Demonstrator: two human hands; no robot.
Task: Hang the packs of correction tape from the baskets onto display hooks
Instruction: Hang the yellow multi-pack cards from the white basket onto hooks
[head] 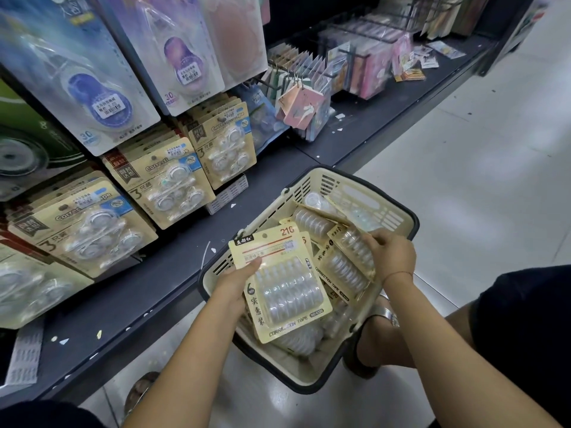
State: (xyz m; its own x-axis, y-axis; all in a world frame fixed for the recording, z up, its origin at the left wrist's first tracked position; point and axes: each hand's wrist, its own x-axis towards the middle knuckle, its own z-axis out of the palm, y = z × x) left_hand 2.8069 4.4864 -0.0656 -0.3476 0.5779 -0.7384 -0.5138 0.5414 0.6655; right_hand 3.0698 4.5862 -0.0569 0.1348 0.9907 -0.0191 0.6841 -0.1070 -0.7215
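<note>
Bright, even store light from overhead, soft shadows. Glare on the floor [482,186] and on the blister of the pack [289,293] I hold. Fisheye bend at edges; hanging packs [77,75] top-left blurred, centre sharp.

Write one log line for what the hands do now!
step: picking packs | left hand: holds front pack above basket | right hand: grips second pack in basket
</note>
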